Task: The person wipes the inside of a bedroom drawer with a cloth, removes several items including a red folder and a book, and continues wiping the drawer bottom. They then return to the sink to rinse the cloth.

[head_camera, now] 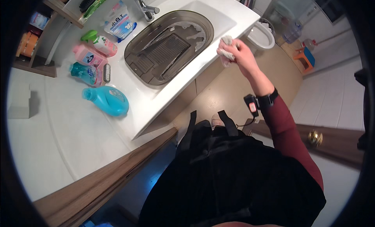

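My right hand [234,51] is closed around a crumpled whitish cloth [227,54], held up beside the front edge of the white washbasin counter [172,99]. My left hand is out of view. In the basin sits a translucent grey plastic tub [129,54] with a ribbed washboard [170,48] and some suds at its far right. A chrome faucet [146,8] stands behind the tub. Left of it are a detergent pouch [120,24], a pump bottle [105,45], a pink bottle [89,55], a teal-capped bottle [86,74], a scrub brush [107,73] and a blue jug [112,101].
A wooden shelf [44,70] stands at the upper left, with a wooden door frame [102,180] at the lower left. Beyond the counter are a toilet [260,35], a water jug [292,33] and an orange-and-blue stool [306,59]. A brass doorknob [315,138] is at the right.
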`<state>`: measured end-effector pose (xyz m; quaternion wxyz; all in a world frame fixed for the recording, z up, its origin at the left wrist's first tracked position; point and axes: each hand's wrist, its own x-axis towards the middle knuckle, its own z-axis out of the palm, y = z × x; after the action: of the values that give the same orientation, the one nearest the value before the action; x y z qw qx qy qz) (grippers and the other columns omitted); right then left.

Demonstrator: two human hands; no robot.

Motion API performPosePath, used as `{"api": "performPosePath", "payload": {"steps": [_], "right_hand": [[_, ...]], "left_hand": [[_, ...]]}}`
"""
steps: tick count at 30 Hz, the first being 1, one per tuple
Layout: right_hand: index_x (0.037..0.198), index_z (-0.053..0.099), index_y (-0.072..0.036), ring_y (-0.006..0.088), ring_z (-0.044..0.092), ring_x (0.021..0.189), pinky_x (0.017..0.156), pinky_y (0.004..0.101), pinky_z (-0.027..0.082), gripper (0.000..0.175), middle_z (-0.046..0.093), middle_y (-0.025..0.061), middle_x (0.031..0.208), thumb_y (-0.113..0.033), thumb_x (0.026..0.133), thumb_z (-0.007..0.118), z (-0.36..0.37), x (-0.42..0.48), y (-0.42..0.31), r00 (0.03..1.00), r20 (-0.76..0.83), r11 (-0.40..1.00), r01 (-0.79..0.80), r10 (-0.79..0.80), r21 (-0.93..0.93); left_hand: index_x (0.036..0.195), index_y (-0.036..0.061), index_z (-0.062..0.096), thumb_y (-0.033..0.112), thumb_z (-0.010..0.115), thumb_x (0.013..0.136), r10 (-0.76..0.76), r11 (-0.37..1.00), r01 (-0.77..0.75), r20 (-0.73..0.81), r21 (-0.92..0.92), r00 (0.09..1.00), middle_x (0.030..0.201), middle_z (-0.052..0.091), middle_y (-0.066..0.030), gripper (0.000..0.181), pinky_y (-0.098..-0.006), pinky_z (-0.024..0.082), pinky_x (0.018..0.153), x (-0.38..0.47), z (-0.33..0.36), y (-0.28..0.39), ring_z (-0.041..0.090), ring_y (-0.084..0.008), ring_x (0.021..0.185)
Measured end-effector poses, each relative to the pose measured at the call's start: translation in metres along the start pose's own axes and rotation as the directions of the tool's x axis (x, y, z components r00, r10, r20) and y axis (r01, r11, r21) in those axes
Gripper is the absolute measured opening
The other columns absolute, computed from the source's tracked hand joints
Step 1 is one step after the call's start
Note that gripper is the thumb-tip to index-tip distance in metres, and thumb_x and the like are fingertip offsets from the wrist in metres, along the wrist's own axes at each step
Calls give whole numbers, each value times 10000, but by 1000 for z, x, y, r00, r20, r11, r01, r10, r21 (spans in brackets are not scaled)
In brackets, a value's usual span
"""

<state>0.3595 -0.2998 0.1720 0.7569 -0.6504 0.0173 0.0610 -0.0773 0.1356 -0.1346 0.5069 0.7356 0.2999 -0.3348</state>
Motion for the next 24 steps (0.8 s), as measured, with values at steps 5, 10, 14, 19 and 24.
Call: {"api": "performPosePath", "payload": {"steps": [5,10,14,19,24], "right_hand": [[1081,571,-53,161,627,813,704,273,506,328,630,87,969,-198,804,670,9,137,-11,904,142,742,413,-403,-527],[1094,621,-125,332,593,970,816,404,500,397,636,142,1008,-175,703,669,12,211,37,851,450,179,504,-271,-845],[1083,648,-174,291,602,983,813,397,500,378,650,94,1014,-236,711,674,7,247,54,863,466,84,459,196,-885],[1171,602,-211,309,566,1045,882,433,448,443,616,84,1104,-289,738,659,34,288,78,751,475,-50,556,459,-830],[1289,498,-209,258,453,1229,995,493,334,593,503,46,1310,-286,728,675,44,322,119,682,475,-170,652,557,-738]], "left_hand": [[1150,48,599,208,638,852,19,974,-29,-46,-224,999,979,664,-91,340,-303,492,782,-3,43,42,616,-179,923],[1152,52,582,202,607,880,-68,956,38,-93,-290,993,974,650,-65,312,-270,483,694,-8,44,65,606,-154,877],[1145,54,585,205,608,879,-168,943,127,-110,-309,980,956,648,-56,307,-271,478,677,-5,33,71,605,-148,861],[1135,56,588,208,609,878,-254,909,179,-159,-376,954,935,644,-43,300,-272,472,657,6,21,101,603,-141,842],[1127,63,593,217,613,872,-297,827,97,-285,-554,911,904,642,-27,298,-284,470,645,14,52,133,603,-141,818]]}}
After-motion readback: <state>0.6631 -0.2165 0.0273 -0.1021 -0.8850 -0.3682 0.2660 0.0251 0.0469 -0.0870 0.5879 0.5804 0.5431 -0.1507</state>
